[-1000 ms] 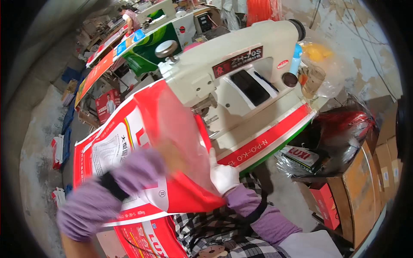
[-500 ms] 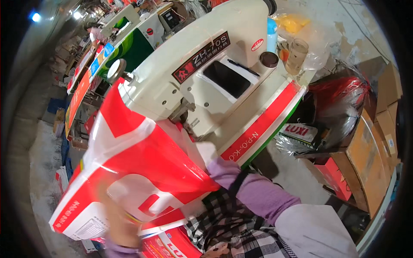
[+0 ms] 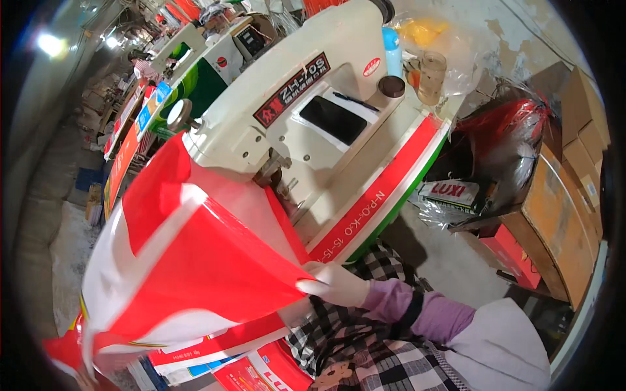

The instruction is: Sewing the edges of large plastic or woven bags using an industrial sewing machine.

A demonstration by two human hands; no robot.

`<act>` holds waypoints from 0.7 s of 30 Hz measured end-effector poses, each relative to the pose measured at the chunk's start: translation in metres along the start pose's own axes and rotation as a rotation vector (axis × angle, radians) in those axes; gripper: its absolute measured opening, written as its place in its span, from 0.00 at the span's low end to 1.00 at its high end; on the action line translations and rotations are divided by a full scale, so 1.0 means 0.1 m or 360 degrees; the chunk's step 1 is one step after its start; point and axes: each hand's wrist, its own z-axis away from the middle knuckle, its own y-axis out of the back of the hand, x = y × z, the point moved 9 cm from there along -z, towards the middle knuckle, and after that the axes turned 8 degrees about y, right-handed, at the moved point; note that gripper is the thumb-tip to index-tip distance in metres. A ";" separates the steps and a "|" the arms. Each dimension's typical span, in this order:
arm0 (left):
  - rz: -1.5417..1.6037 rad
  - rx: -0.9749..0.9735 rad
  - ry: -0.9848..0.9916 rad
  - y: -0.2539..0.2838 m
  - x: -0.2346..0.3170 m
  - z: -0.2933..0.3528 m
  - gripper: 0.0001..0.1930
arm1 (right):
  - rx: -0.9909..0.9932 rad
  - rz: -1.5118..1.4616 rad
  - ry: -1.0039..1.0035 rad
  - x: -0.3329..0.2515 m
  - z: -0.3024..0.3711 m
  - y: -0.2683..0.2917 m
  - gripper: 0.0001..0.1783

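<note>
A large red and white woven bag (image 3: 195,267) spreads across the lower left, held up in front of a cream industrial sewing machine (image 3: 280,124). My right hand (image 3: 336,285), in a white glove with a purple sleeve, grips the bag's right corner just off the table's red-striped front edge (image 3: 385,189). The bag's upper edge reaches the machine's needle end. My left hand is hidden behind the bag. More printed bags (image 3: 215,352) lie stacked under it on my lap.
A black flat screen (image 3: 332,119) lies on the machine bed. A blue bottle (image 3: 393,52), a brown lid (image 3: 392,85) and a glass cup (image 3: 432,75) stand at the table's far end. Cardboard boxes (image 3: 554,215) and a red plastic bag (image 3: 508,130) sit at the right.
The bag has swung up and spread wider in front of me. My left hand, seen blurred low on the bag before, is now out of sight. My right hand shows again at the bag's corner.
</note>
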 end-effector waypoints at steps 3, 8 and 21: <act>-0.0114 -0.0380 -0.0104 -0.36 0.99 1.25 0.13 | -0.0181 0.0043 -0.0082 0.23 0.25 0.04 0.18; -0.0225 -0.0505 0.0297 -0.31 1.07 2.71 0.14 | -0.0412 0.0131 -0.0275 0.48 0.30 0.33 0.15; -0.0546 -0.0995 0.0156 -1.88 -0.12 2.06 0.25 | -0.0145 0.0619 -0.0027 0.25 0.21 -0.33 0.19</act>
